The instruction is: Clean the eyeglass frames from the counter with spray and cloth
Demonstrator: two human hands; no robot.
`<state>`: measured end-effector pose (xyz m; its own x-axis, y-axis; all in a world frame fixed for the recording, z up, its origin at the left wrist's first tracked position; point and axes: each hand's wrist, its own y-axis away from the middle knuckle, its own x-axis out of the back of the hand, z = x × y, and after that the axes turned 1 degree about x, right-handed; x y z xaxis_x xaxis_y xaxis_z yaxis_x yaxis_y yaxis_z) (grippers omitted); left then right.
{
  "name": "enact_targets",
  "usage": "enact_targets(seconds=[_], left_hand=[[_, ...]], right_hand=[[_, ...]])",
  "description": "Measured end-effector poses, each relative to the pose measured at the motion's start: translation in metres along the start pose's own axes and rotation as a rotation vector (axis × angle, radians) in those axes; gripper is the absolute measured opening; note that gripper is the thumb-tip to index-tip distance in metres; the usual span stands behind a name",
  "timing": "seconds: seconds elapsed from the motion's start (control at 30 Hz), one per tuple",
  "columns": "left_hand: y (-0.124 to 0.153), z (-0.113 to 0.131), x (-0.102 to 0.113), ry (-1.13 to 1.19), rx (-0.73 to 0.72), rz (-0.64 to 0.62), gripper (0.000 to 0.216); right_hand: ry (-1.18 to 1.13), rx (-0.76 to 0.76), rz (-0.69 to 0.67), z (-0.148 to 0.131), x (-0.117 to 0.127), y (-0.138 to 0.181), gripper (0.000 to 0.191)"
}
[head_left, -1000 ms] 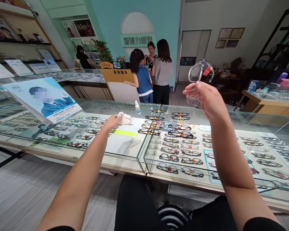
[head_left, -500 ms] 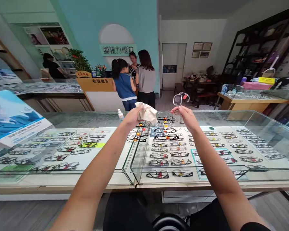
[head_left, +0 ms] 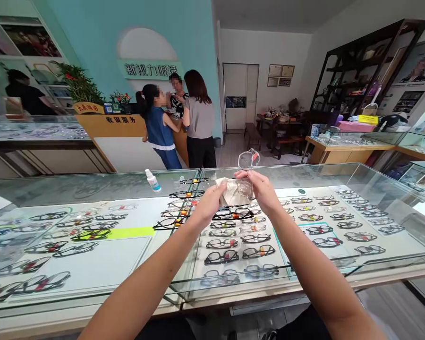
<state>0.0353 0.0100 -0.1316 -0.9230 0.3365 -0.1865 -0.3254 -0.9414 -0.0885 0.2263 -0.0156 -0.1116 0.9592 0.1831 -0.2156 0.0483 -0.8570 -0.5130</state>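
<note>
Above the glass counter, my right hand (head_left: 261,187) grips a pair of clear-framed eyeglasses (head_left: 245,160) at the middle. The frame stands on end, one lens above my fingers and the other below, and a red tag shows near its top. My left hand (head_left: 211,202) is closed on a cream cleaning cloth (head_left: 230,192). The cloth is close beside the lower lens; whether it touches the lens I cannot tell. Under my hands, several dark-framed glasses (head_left: 233,214) lie on the counter top.
A white spray bottle (head_left: 153,181) stands on the glass display counter (head_left: 102,186), left of my hands. Rows of eyeglasses (head_left: 221,256) lie inside the case. Beyond it, two people (head_left: 200,118) stand at a cashier desk (head_left: 88,125) with a third person behind. Another display case (head_left: 335,147) stands at right.
My hands have come together, bringing the cloth next to the eyeglasses. The eyeglasses moved left and slightly down. The view has turned to the right.
</note>
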Motion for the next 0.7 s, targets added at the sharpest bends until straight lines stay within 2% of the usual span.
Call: enact_targets(seconds=[0.1,0.23,0.5,0.7], left_hand=[[0.004,-0.008,-0.003,-0.057,-0.116,0.006,0.057],[0.009,-0.011,-0.003,-0.217,-0.265,0.090,0.049],[0.017,-0.001,-0.007,-0.325,-0.324,-0.048,0.043],[0.022,-0.006,-0.007,-0.396,-0.352,-0.084,0.037]], right_hand=[[0.017,-0.040,0.004,0.007,-0.007,0.004,0.040],[-0.009,-0.086,0.037,0.011,-0.011,0.008,0.038],[0.028,-0.078,0.119,0.016,-0.011,0.009,0.044],[0.054,-0.051,0.133,0.026,-0.016,0.014,0.043]])
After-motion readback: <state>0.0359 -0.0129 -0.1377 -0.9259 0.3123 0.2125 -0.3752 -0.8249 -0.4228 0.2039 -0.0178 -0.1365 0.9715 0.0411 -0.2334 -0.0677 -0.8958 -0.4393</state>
